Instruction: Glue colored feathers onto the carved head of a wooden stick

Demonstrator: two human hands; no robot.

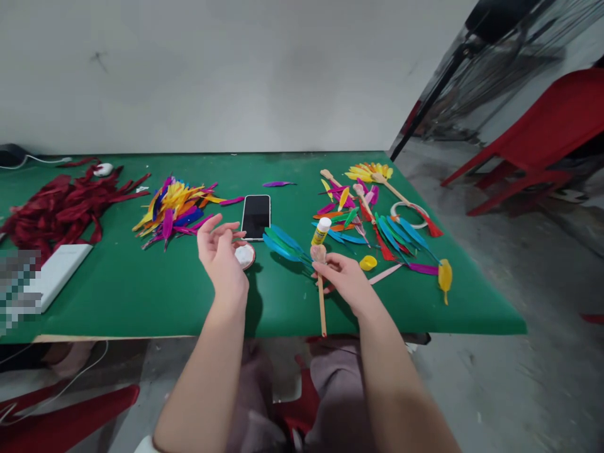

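Note:
My right hand [348, 278] grips a slim wooden stick [323, 311] with a broader rounded head, upright near the table's front edge. Blue and green feathers [284, 245] fan out to the left from beside that head; whether they are fixed to it I cannot tell. Just behind the head is a yellow glue stick [320, 234] with a white top. My left hand [221, 258] is raised palm up, fingers apart and slightly curled, holding nothing visible. Beside its fingertips sits a small round dish of white stuff [244, 255], partly hidden by the hand.
On the green table [283, 308] lie a phone [256, 217], a pile of coloured feathers [177, 211], dark red strips [51, 214] and a white box [61, 274]. Rightward are loose feathers [344, 201], a yellow feather fan [370, 172] and a ring [403, 214]. A red chair [533, 132] stands beyond.

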